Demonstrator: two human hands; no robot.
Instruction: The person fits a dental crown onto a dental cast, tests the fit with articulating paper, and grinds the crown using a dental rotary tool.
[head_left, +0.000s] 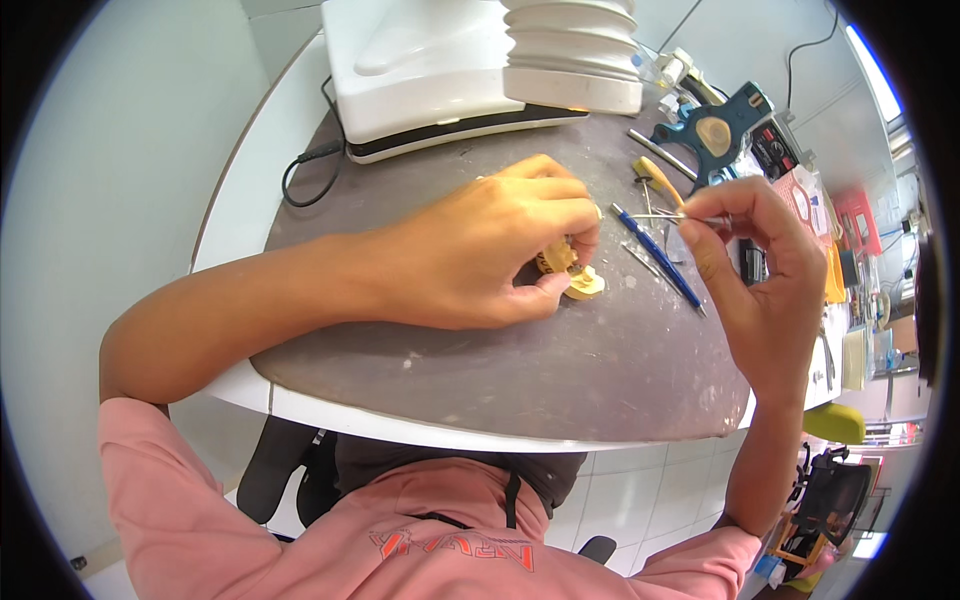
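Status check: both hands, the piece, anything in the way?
Left hand on yellow cast. Right hand pinching thin metal tool, pointing left. Blue pen-like tool on bench between hands.

The grey-brown counter point(450, 380), white-edged and pale-flecked, carries a white machine point(420, 70) at the back, a blue pen-shaped tool point(660, 258) beside a slim metal tool point(641, 261), and a teal frame point(697, 133) toward the right. A small yellow piece point(586, 285) seemingly rests on it too.
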